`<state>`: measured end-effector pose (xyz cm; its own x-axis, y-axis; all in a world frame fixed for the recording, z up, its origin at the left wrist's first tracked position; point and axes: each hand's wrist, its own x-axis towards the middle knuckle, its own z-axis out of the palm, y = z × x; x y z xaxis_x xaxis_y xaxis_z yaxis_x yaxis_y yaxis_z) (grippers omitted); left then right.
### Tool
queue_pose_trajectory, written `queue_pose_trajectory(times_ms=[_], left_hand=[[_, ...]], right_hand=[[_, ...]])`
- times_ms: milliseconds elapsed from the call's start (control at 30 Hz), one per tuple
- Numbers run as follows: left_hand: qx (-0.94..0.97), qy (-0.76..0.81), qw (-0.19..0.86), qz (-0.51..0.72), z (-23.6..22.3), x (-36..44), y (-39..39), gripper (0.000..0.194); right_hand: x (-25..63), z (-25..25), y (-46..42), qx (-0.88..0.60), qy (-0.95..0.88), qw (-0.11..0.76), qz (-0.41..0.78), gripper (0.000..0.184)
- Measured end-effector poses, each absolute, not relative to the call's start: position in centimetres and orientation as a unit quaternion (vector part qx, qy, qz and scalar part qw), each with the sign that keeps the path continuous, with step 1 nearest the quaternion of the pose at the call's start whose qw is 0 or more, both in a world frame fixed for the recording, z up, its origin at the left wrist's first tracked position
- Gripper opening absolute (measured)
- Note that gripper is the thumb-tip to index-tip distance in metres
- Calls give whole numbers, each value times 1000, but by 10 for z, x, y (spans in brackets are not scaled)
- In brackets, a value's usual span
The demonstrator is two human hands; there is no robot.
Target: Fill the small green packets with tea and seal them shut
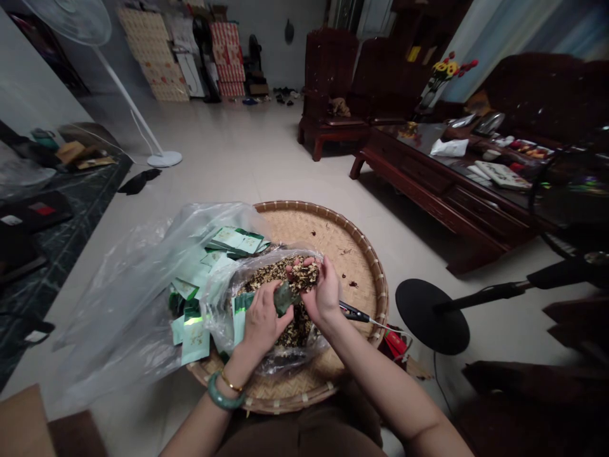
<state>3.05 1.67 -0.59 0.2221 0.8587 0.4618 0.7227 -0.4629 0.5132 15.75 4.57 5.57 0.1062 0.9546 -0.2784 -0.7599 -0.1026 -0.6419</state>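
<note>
My left hand (261,320) is closed on a small green packet (284,298), held by its side between thumb and fingers. Just right of it, my right hand (327,293) is cupped around a heap of dried tea-like mix (305,275), close to the packet's mouth. Below both hands, a clear plastic bag (221,289) stands open, with brown and yellow dried mix (266,273) inside. Pale green packets (233,240) lie in a larger clear bag to the left. Everything rests on a round woven bamboo tray (349,254) above my lap.
A black hair-straightener-like tool (353,312) with a cord lies at the tray's right edge. Beyond stands a black round fan base (432,316). A dark wooden table (428,184) is at the right, and a white standing fan (164,158) at the far left.
</note>
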Motion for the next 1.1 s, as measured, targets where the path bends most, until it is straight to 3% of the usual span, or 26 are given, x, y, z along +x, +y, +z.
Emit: queue_pose_trajectory(times_ms=[167,433,667,1100], left_hand=[[833,459,72,299,-1,24,20,49],[890,401,71,204,26,9,32,23],[882,334,151,297,31,1,45,17],[846,322,153,395,23,6,48,12]], right_hand=[[154,46,50,-348,-130,645,668,32],[150,39,51,-350,-124,634,679,29],[149,36,50,-351,-154,638,668,32],[157,43,48,-394,-290,625,609,50]])
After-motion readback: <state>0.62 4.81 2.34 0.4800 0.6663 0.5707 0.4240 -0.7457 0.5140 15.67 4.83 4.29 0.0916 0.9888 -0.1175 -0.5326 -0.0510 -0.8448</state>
